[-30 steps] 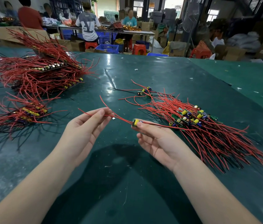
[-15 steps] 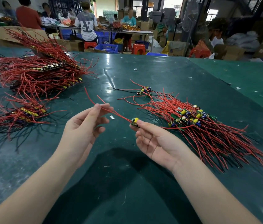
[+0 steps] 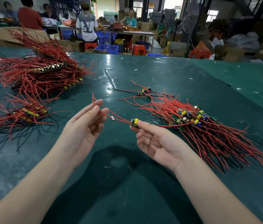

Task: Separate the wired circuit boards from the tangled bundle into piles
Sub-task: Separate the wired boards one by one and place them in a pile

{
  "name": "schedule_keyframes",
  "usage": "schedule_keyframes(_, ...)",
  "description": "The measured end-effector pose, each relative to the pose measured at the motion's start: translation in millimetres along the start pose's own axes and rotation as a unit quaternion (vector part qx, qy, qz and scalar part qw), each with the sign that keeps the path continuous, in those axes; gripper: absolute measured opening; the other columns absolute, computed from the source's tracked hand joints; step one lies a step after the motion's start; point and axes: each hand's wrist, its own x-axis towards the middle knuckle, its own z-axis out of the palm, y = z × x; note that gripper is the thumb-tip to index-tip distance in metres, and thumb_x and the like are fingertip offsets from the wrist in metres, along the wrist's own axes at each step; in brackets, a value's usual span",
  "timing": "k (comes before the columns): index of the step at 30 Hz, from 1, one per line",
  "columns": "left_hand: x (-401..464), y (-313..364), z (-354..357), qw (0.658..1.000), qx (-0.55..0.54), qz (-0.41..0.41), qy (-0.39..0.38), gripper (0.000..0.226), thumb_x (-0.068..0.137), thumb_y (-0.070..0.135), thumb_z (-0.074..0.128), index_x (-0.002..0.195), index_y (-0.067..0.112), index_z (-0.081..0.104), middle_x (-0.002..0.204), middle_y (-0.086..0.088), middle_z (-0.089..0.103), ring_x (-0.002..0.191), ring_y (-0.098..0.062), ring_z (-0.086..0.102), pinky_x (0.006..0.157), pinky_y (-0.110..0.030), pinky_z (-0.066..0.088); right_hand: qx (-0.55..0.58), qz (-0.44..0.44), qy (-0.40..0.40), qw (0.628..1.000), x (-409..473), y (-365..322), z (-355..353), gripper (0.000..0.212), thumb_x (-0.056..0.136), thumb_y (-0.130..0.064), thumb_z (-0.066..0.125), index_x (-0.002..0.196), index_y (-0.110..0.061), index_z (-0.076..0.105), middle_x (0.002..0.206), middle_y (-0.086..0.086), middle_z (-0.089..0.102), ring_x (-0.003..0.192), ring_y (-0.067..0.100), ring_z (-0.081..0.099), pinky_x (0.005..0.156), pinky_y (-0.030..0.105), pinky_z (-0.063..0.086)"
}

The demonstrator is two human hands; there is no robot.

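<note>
Mid-bench, above the green surface: right hand (image 3: 158, 141) pinching one small circuit board (image 3: 134, 122), left hand (image 3: 85, 126) pinching its red wires (image 3: 111, 113). Tangled bundle (image 3: 197, 126) toward right edge. Likely next: carrying to left-edge pile (image 3: 25, 113).

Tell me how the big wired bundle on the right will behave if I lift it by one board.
The tangled bundle would likely come up in a clump, since its red wires cross. The wires probably flop: the one between the left hand and right hand sags.

Overhead glare, soft shadows, wide-angle edge distortion
</note>
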Motion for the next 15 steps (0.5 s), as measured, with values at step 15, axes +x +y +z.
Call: schedule_keyframes(15,9,3,-15,0.987,0.083,0.096,0.099,0.011,0.092,0.009,0.06,0.085,0.006,0.068,0.073,-0.001,0.073,0.072,-0.013,0.071,0.068,-0.019,0.056,-0.085,-0.089,0.029,0.992,-3,3,3,0.008,0.069,-0.013,0.076,0.076,-0.014,0.08,0.082,0.006,0.075,0.056,0.008,0.064,0.055,0.017,0.053)
